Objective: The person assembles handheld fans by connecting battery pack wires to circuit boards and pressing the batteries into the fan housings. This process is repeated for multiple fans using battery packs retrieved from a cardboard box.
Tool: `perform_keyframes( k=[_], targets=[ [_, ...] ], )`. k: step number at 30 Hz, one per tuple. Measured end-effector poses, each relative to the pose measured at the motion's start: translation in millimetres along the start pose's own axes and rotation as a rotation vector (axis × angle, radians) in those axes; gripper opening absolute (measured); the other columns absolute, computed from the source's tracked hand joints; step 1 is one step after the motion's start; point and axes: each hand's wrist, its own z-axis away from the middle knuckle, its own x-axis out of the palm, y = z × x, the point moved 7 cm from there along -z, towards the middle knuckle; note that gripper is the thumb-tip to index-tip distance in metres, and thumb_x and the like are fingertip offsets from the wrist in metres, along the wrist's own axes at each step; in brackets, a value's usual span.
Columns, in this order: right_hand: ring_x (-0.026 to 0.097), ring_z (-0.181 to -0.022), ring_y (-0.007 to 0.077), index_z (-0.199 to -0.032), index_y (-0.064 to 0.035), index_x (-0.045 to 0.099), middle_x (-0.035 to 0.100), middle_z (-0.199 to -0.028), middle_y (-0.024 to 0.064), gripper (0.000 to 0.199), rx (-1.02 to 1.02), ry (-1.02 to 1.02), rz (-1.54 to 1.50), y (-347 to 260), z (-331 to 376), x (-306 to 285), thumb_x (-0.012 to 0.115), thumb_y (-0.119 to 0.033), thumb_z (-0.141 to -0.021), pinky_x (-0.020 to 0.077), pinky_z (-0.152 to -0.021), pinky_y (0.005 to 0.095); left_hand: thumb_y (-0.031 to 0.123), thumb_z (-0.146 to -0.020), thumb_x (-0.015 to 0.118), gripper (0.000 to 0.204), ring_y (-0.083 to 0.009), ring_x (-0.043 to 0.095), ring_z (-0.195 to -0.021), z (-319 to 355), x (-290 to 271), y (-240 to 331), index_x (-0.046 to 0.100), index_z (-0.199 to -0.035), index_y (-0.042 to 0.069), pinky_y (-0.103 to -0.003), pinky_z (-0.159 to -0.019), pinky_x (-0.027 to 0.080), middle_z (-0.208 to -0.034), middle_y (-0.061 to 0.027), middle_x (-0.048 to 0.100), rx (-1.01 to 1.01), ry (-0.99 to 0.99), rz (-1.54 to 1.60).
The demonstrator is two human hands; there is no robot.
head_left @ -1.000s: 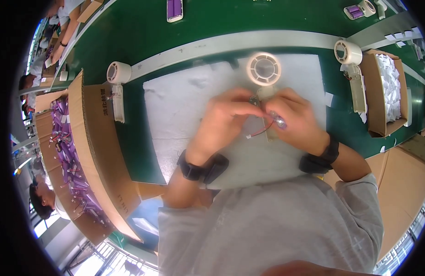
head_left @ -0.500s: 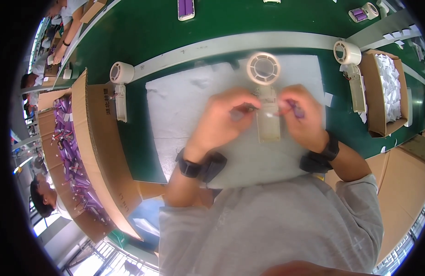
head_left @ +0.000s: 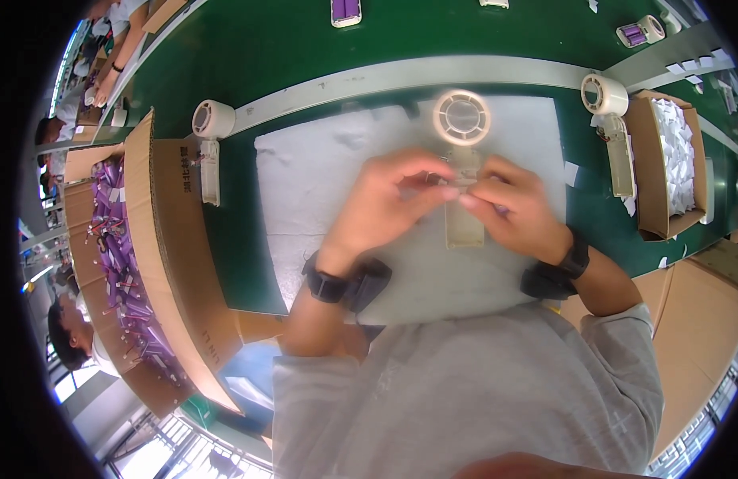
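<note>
A cream handheld fan [head_left: 462, 118] with a round head and an open, hollow handle [head_left: 464, 231] lies on a white foam sheet [head_left: 313, 199]. Over the upper handle, the fingertips of my left hand [head_left: 385, 199] and my right hand [head_left: 516, 203] meet in a pinch. A purple battery [head_left: 503, 211] shows faintly beneath the curled fingers of my right hand. Whatever small part the left fingers pinch is hidden and blurred. Both wrists wear black bands.
At left stands a cardboard box [head_left: 173, 231] of purple batteries with wires [head_left: 125, 271]. Another box [head_left: 656, 176] on the right holds white paper pieces [head_left: 677, 156]. More fans lie by the left [head_left: 213, 120] and right [head_left: 604, 94] of a metal rail [head_left: 345, 82]. Other people sit at far left.
My hands have come together over the handle, the right moving left until the fingertips meet. The battery and its red wire, visible before, are now mostly covered. The view has shifted slightly.
</note>
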Motion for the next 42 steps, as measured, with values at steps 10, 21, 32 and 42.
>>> perform_keyframes(
  k=[10, 21, 32, 42],
  targets=[
    [0.052, -0.064, 0.02, -0.091, -0.0021, 0.069, 0.054, -0.081, 0.0088, 0.008, 0.016, 0.184, 0.053, 0, -3, -5, 0.072, -0.003, -0.083, 0.0419, -0.057, 0.0296, 0.0, -0.086, 0.071, 0.016, -0.012, 0.064, -0.085, 2, 0, -5, 0.067, -0.102, 0.0, -0.026, -0.072, 0.053, -0.094, -0.0067, 0.067, -0.172, -0.05, -0.06],
    [0.054, -0.071, 0.0191, -0.092, -0.0015, 0.069, 0.056, -0.085, 0.0088, 0.009, 0.015, 0.013, 0.012, 7, -2, -3, 0.073, -0.003, -0.083, 0.0434, -0.06, 0.0289, -0.011, -0.085, 0.062, 0.036, -0.0107, 0.063, -0.093, 4, -5, -7, 0.065, -0.119, 0.002, -0.025, -0.072, 0.052, -0.104, -0.0046, 0.069, -0.181, -0.095, 0.172],
    [0.055, -0.065, 0.0175, -0.086, -0.0032, 0.07, 0.056, -0.083, 0.0069, 0.007, -0.001, 0.08, 0.019, 6, -6, -2, 0.074, -0.008, -0.084, 0.0448, -0.055, 0.0287, -0.013, -0.082, 0.068, 0.025, -0.0143, 0.065, -0.097, 1, -5, 0, 0.068, -0.104, -0.003, -0.029, -0.086, 0.054, -0.103, -0.0072, 0.068, -0.132, -0.075, 0.034],
    [0.053, -0.07, 0.0184, -0.087, -0.0004, 0.067, 0.054, -0.086, 0.0089, 0.007, -0.005, 0.058, 0.048, 2, -3, -1, 0.071, -0.006, -0.085, 0.0431, -0.059, 0.0293, -0.008, -0.08, 0.069, 0.029, -0.0146, 0.066, -0.087, 1, -10, -5, 0.066, -0.108, 0.001, -0.028, -0.079, 0.055, -0.098, -0.0059, 0.068, -0.067, 0.069, 0.043]
  ],
)
